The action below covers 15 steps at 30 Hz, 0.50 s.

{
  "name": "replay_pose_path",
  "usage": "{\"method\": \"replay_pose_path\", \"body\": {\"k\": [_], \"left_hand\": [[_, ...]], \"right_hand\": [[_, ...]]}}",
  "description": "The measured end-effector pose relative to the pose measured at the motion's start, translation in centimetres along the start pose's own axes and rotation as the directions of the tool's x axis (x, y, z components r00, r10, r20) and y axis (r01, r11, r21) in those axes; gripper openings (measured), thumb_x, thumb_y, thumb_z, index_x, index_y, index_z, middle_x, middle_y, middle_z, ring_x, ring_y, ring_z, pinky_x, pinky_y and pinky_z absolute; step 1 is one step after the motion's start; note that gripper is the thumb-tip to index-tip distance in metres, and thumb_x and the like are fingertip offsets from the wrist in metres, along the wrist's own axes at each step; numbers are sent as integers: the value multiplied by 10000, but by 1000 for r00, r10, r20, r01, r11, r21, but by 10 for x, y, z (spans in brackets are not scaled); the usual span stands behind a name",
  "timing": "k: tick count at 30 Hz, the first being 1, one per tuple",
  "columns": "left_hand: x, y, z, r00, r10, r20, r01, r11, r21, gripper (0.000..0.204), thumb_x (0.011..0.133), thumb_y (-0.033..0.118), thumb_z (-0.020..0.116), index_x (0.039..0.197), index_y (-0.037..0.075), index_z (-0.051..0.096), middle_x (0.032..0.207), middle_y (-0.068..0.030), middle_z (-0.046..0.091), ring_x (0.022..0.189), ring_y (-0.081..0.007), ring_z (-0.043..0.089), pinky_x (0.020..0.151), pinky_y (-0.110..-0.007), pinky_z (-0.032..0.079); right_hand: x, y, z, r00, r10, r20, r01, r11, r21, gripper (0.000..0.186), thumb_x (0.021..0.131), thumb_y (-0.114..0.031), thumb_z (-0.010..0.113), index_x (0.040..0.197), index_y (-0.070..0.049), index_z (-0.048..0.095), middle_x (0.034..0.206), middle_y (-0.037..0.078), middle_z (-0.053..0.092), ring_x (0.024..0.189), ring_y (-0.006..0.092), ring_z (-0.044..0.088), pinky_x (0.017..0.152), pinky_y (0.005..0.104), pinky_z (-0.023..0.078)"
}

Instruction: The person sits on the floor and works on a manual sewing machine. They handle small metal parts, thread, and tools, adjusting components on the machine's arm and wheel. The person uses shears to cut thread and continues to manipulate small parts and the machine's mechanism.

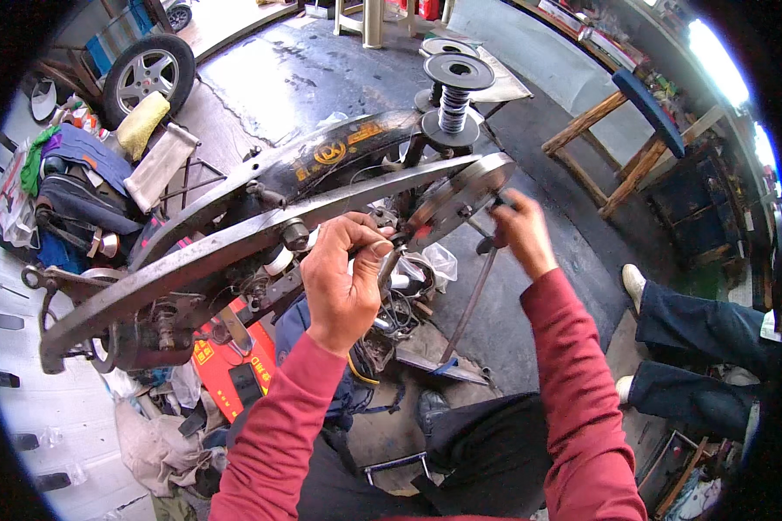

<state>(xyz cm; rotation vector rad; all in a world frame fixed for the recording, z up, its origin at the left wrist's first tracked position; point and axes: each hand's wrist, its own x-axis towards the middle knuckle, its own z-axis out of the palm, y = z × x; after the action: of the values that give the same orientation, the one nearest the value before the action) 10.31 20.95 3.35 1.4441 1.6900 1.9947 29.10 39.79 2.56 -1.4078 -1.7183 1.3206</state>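
Note:
In front of me stands a hand-cranked sewing machine with a black, gold-marked arm (pixel 347 152) and a long curved metal bar (pixel 191 256). A round metal wheel (pixel 460 204) is mounted near the bar's right end. My right hand (pixel 527 236) is closed at the wheel's right side, fingers curled round a small dark crank handle. Just left of the wheel, my left hand (pixel 343 282) is closed in a pinch. What its thumb and forefinger hold is too small to make out. Beyond the wheel stands a spool of thread (pixel 453 108) with black flanges.
Below the machine lie a red box (pixel 235 360) and tangled small parts. Cloths and bags (pixel 78 187) pile up at left, near a car wheel (pixel 149 80) and folding stool (pixel 165 165). A wooden stool (pixel 617 143) is at right. Another person's legs (pixel 699 334) extend in there.

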Motion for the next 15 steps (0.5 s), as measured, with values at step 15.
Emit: {"method": "replay_pose_path", "body": {"k": [15], "left_hand": [[1,-3,-1,999,41,9,-42,998,39,96,897,8,718,894,10,622,916,-134,687,838,-259,698,780,-353,546]], "right_hand": [[-17,-7,20,967,154,203,-27,854,-519,268,956,-197,661,1130,-2,719,928,160,754,823,224,696,783,392,551]]}}
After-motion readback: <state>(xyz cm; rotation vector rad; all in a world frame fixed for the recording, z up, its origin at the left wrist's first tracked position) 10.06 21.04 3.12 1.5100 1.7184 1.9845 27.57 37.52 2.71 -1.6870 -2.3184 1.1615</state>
